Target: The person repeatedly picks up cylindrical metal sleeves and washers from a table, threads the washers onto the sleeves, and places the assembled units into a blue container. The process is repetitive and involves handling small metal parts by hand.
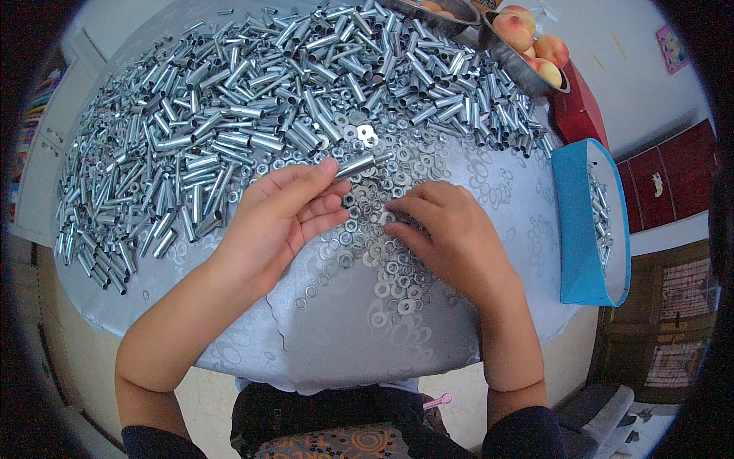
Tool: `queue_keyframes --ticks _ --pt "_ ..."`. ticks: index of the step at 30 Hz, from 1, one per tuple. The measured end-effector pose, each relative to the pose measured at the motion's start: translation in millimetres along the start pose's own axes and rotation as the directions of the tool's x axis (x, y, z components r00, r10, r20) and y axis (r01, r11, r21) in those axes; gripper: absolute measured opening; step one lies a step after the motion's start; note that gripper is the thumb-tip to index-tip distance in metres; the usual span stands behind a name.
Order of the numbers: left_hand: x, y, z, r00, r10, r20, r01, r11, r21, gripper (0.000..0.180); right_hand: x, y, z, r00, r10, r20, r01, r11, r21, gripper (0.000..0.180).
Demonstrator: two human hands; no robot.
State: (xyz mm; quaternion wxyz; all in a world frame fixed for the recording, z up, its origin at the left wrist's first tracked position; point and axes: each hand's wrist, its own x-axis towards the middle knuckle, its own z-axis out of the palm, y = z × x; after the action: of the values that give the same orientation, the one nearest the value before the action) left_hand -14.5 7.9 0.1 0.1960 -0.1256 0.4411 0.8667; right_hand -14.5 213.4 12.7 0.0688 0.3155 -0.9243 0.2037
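My left hand [284, 205] is closed, with the thumb and fingers pinching a sleeve anchor bolt [358, 166]. This silver tube lies tilted up to the right, and a thinner threaded end sticks out of it. Just to its right, my right hand [455, 233] reaches down, palm low, to the pile of flat washers [397, 287]. Its thumb and index fingertips are bent and a little apart at the washers; the other fingers are partly hidden behind the index finger. Loose washers and nuts lie under and between both hands.
A large heap of metal sleeves [245, 115] and bolts covers the far and left table. At right stands a blue open box [581, 229] with metal parts inside. Beyond it are a red box [579, 107] and a metal bowl [520, 70] of peaches. A silvery cloth [359, 344] covers the table.
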Motion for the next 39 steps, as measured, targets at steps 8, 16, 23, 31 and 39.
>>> queue_keyframes --ticks 8,16,23,31,39 --pt "0.2 1.9 0.1 1.000 -0.017 0.004 0.017 1.000 0.006 0.020 -3.3 -3.7 -3.3 1.000 0.015 0.010 -0.015 1.000 0.018 0.020" --pt "-1.3 3.0 1.4 1.000 -0.020 -0.007 0.020 1.000 0.011 0.020 -6.1 -5.0 -12.4 0.991 0.081 0.103 -0.085 0.995 0.041 0.024" --pt "-1.2 3.0 2.4 1.000 -0.021 -0.006 0.021 1.000 0.002 0.019 -4.2 -5.4 -10.2 0.997 0.032 0.075 -0.037 0.996 0.076 0.022" --pt "-0.7 2.2 0.5 1.000 -0.015 -0.005 0.015 1.000 -0.003 0.019 -2.7 -5.8 -4.6 0.998 0.011 0.056 -0.011 1.000 -0.009 0.018" --pt "-0.1 1.4 -0.1 1.000 -0.019 0.008 0.019 1.000 -0.002 0.020 -0.2 -0.1 -2.2 0.994 -0.081 0.074 0.086 0.994 -0.066 0.015"
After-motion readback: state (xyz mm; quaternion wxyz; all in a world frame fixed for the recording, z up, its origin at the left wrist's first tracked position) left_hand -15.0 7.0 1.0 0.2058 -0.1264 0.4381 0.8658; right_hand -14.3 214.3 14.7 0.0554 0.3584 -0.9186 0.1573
